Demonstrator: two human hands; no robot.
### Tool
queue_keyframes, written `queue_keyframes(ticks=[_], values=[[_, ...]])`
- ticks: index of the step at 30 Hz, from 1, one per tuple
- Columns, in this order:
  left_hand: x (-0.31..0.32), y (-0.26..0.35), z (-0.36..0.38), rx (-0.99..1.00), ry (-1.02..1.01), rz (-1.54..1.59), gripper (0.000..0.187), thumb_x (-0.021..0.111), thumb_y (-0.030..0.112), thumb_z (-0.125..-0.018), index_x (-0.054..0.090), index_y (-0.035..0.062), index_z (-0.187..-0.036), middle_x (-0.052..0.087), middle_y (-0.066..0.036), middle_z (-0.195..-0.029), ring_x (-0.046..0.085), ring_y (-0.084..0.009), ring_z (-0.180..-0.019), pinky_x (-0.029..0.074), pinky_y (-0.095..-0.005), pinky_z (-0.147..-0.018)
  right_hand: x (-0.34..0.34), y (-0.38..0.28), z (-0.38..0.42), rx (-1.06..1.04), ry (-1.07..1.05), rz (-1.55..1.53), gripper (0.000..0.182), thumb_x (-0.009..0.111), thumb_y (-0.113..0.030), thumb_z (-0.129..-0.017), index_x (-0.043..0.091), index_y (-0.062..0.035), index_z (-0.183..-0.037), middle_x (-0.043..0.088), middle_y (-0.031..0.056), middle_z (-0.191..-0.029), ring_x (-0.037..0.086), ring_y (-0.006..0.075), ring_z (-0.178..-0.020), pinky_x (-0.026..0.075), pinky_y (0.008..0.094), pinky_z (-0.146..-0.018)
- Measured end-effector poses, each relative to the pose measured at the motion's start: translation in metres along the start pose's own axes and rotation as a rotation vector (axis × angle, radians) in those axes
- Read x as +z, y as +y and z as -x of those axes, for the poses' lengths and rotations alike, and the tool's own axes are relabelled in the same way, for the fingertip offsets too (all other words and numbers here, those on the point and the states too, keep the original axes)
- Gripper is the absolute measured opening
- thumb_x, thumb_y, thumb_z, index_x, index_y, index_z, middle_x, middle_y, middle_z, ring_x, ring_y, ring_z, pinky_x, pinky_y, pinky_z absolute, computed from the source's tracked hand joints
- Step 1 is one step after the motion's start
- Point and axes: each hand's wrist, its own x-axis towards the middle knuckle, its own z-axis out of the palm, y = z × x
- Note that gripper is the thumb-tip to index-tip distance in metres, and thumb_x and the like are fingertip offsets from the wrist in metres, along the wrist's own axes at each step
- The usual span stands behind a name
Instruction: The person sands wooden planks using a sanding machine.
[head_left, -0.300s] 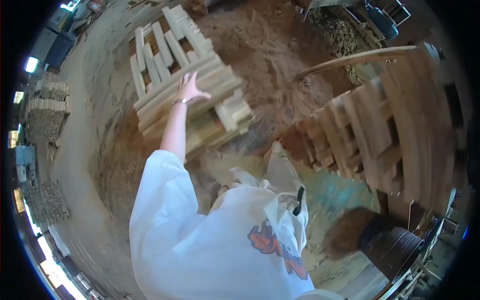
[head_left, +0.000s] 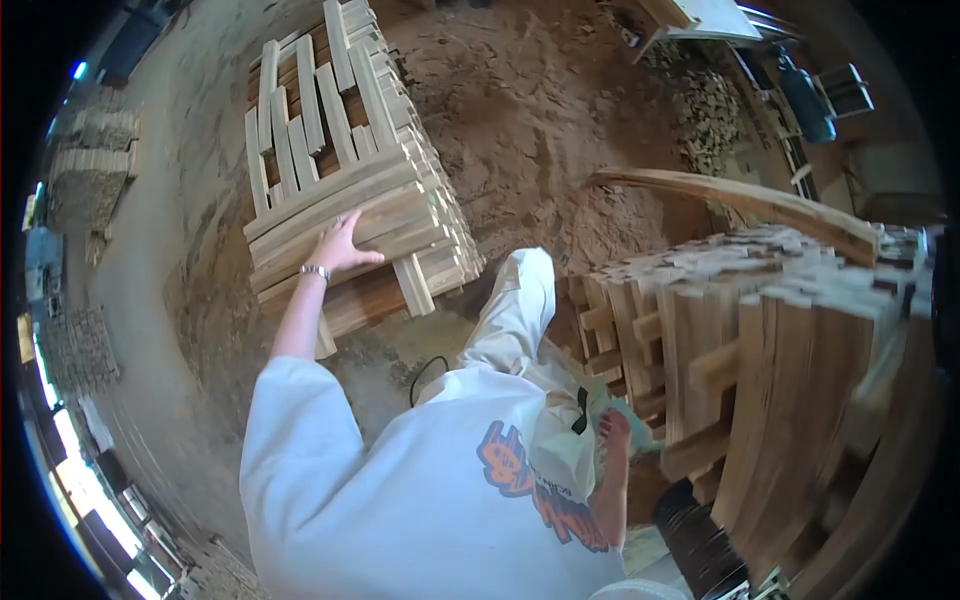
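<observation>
My left hand (head_left: 345,246) is open, thumb spread from the fingers, over the near end of a low stack of wooden boards (head_left: 340,205). It appears to rest on the top planks, though contact is not certain. One short board (head_left: 413,285) lies crosswise under that near end. Down beside my hip, my right hand (head_left: 613,430) is partly visible, its fingers curled in and nothing seen in them. Close to its right rises a tall stack of timber (head_left: 790,390).
A long curved plank (head_left: 740,195) lies on top of the tall stack. A dark drum (head_left: 700,540) stands at lower right. Beyond the brown dirt floor (head_left: 530,130) are a pile of wood scraps (head_left: 712,110) and a blue-green cylinder (head_left: 805,100). More stacked timber (head_left: 88,180) stands far left.
The view has shifted, and the low stack and my left hand now sit further left and lower. My right hand has come into sight by my hip. My leg reaches further forward.
</observation>
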Motion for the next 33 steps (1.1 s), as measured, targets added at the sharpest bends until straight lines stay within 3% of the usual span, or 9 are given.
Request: queue_keyframes(ticks=[13,15,16,19,20,23,24,28,33], values=[[0.011,0.014,0.006,-0.185,0.034,-0.049,0.109,0.083,0.063,-0.039,0.042,0.0123,-0.127,0.036,-0.014,-0.134,0.031,-0.0339,-0.127,0.014,-0.0559,-0.110,0.091,-0.246,-0.196,-0.195,-0.029,0.198,0.024,0.054,-0.024,-0.091,0.064,-0.0019,-0.096,0.064,0.0068,-0.081,0.059,0.0107,-0.069,0.046,0.0256,-0.058],[0.102,-0.080,-0.009,0.049,0.502,-1.004,0.061,0.069,0.048,-0.071,0.051,0.0158,-0.120,0.048,-0.014,-0.122,0.040,-0.0346,-0.117,0.027,-0.0548,-0.102,0.136,-0.292,-0.191,-0.197,0.010,0.163,0.024,0.054,-0.023,-0.091,0.064,-0.0018,-0.096,0.064,0.0066,-0.080,0.059,0.0106,-0.069,0.046,0.0255,-0.058],[0.036,-0.023,-0.009,-0.202,-0.093,-0.313,0.036,0.059,0.032,-0.082,0.059,0.0147,-0.114,0.054,-0.016,-0.112,0.046,-0.0339,-0.108,0.035,-0.0511,-0.096,0.152,-0.302,-0.188,-0.183,0.018,0.167,0.024,0.054,-0.023,-0.091,0.064,-0.0018,-0.096,0.064,0.0065,-0.080,0.059,0.0105,-0.068,0.046,0.0255,-0.058],[0.028,-0.120,-0.005,0.125,-0.353,-0.448,0.026,0.055,0.024,-0.087,0.064,0.0088,-0.106,0.057,-0.018,-0.113,0.048,-0.0332,-0.112,0.039,-0.0450,-0.094,0.197,-0.343,-0.189,-0.181,0.021,0.167,0.023,0.055,-0.022,-0.091,0.064,-0.0017,-0.095,0.064,0.0062,-0.079,0.058,0.0103,-0.067,0.046,0.0254,-0.057],[-0.007,-0.021,-0.089,-0.270,-0.403,0.279,0.025,0.050,0.018,-0.091,0.064,0.0014,-0.104,0.059,-0.018,-0.118,0.051,-0.0314,-0.114,0.041,-0.0401,-0.091,0.215,-0.355,-0.187,-0.185,0.022,0.153,0.023,0.055,-0.022,-0.090,0.064,-0.0016,-0.095,0.064,0.0062,-0.079,0.058,0.0102,-0.067,0.046,0.0254,-0.057],[-0.128,0.023,-0.263,0.172,-0.944,-0.027,0.040,0.061,0.033,-0.087,0.063,0.0024,-0.113,0.069,-0.010,-0.100,0.064,-0.0213,-0.091,0.049,-0.0377,-0.078,0.280,-0.373,-0.219,-0.198,0.033,0.106,0.022,0.055,-0.021,-0.090,0.065,-0.0015,-0.094,0.064,0.0059,-0.078,0.058,0.0100,-0.066,0.046,0.0253,-0.056],[-0.153,0.036,-0.299,-0.196,-0.699,0.297,0.041,0.071,0.034,-0.080,0.065,0.0052,-0.108,0.070,-0.008,-0.092,0.066,-0.0191,-0.084,0.052,-0.0359,-0.072,0.289,-0.455,-0.219,0.075,0.087,-0.011,0.022,0.056,-0.019,-0.088,0.066,-0.0006,-0.094,0.064,0.0040,-0.075,0.057,0.0095,-0.063,0.046,0.0260,-0.055],[-0.262,0.128,-0.451,0.079,-0.032,0.578,0.037,0.071,0.027,-0.083,0.064,-0.0003,-0.107,0.069,-0.007,-0.085,0.064,-0.0121,-0.074,0.051,-0.0252,-0.067,0.304,-0.587,-0.295,-0.086,0.066,-0.269,0.026,0.057,-0.027,-0.094,0.061,-0.0034,-0.105,0.062,0.0007,-0.080,0.055,0.0072,-0.063,0.043,0.0212,-0.054],[-0.329,0.216,-0.544,0.169,0.019,0.491,0.034,0.070,0.026,-0.084,0.065,-0.0004,-0.105,0.069,-0.010,-0.084,0.065,-0.0151,-0.074,0.051,-0.0273,-0.068,0.355,-0.675,-0.349,-0.110,0.037,-0.327,0.021,0.054,-0.016,-0.092,0.062,-0.0003,-0.105,0.065,0.0050,-0.083,0.058,0.0094,-0.065,0.045,0.0232,-0.057]])
